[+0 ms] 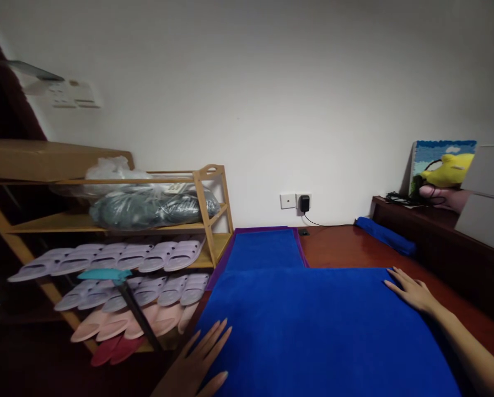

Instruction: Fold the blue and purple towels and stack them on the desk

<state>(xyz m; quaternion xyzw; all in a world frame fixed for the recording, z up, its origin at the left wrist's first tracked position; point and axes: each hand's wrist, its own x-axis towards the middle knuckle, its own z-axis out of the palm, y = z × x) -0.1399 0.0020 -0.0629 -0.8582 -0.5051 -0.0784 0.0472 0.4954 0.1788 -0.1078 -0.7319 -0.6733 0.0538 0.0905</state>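
Observation:
A large blue cloth (325,320) lies spread in front of me over a reddish-brown wooden surface. My left hand (199,358) rests at its near left edge, fingers apart and stretched out over the fabric. At the far right corner, my right hand (414,289) touches the cloth with fingers extended. Behind the large cloth lies a smaller blue cloth piece (266,248), with a purple cloth (302,253) showing along its edges. A bunched blue cloth (385,236) sits farther right.
On the left stands a wooden rack (214,220) with several slippers (184,253), a plastic-wrapped bundle (148,207) and a cardboard box (44,160). A turquoise-topped handle (104,274) rises before it. A black plug (304,203) with a cord sits in the wall; a dark ledge (429,220) borders the right.

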